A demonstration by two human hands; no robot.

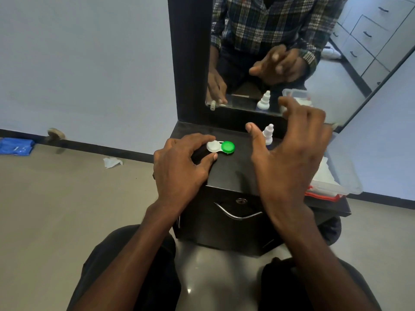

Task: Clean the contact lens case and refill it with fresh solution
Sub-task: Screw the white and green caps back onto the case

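The contact lens case (221,147) lies on the black cabinet top (233,173), with one white cap and one green cap, both screwed on. My left hand (182,164) rests on the top and pinches the case's white end between forefinger and thumb. A small white solution bottle (268,133) stands upright behind the case, close to the mirror. My right hand (289,151) hovers over the top just right of the bottle, fingers spread, holding nothing; its thumb is close to the bottle without touching it.
A mirror (292,52) in a black frame rises behind the cabinet top. A clear plastic box (332,176) with white tissues sits at the right edge. A crumpled tissue (112,162) and a blue bag (15,148) lie on the floor left. The cabinet has a drawer handle (235,214).
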